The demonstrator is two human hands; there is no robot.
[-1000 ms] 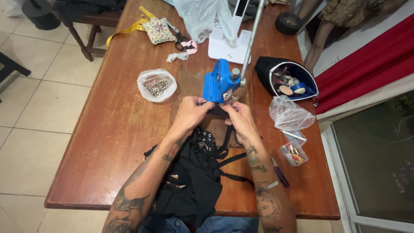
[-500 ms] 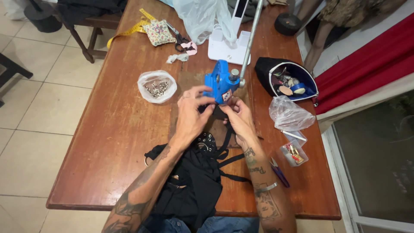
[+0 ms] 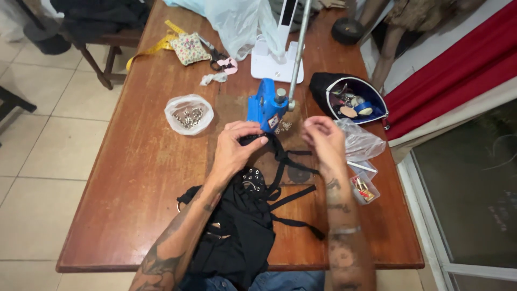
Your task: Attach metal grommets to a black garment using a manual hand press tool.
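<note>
Black strap (image 3: 280, 156) of a studded garment (image 3: 237, 226) is pinched in the left hand (image 3: 237, 148) at the base of the blue hand press (image 3: 265, 110), near the table's middle; the garment hangs over the near edge of the wooden table (image 3: 134, 178). Just right of the press, the right hand (image 3: 323, 137) hovers with fingertips together, whether holding anything I cannot tell. A bag of eyelets (image 3: 188, 114) lies toward the left edge, with bare wood around it

On the brown wooden table (image 3: 134, 178), the blue metal hand press (image 3: 265, 105) stands between the clear plastic bag of metal rivets (image 3: 188, 114) at left and the open dark pouch (image 3: 353, 99) at right, with the black strapped fabric garment (image 3: 242, 226) in front.
</note>
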